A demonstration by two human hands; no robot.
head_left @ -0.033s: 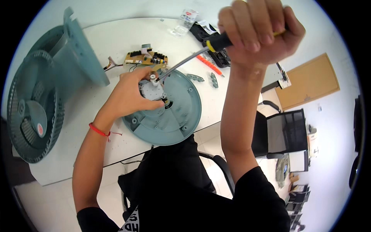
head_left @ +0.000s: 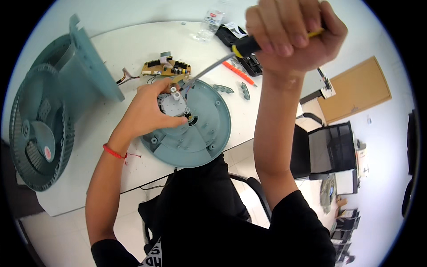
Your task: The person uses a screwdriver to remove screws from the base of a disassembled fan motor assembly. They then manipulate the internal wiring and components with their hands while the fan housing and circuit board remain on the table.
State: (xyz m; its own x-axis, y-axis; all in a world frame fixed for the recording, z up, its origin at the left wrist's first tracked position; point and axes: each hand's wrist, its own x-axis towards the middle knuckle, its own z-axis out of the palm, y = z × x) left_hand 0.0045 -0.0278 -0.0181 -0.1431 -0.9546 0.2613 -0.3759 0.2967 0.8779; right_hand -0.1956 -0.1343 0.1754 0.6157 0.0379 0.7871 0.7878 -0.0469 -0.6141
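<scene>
My left hand [head_left: 149, 109] grips a grey motor housing [head_left: 173, 104], thumb and fingers around it, on a round grey-green plastic base [head_left: 202, 133]. A small white cylindrical fitting [head_left: 175, 93] stands on the housing. Raised at the upper right, my right hand [head_left: 296, 35] is closed on the handle of a black-and-yellow screwdriver [head_left: 244, 46]. Its long shaft slants down to just beside the white fitting; whether the tip touches anything I cannot tell. A circuit board [head_left: 164, 67] with wires lies just behind the base.
Grey-green fan housings and blades [head_left: 42, 127] fill the table's [head_left: 111, 44] left side. An open black tool case [head_left: 229, 33], an orange strip [head_left: 240, 73], small plastic parts [head_left: 222, 89] and a plastic bag [head_left: 207, 26] lie behind. Chairs [head_left: 327, 147] stand at the right.
My right hand and the screwdriver have shifted slightly left and up. My left hand keeps its grip on the housing. The whole view has shifted a little.
</scene>
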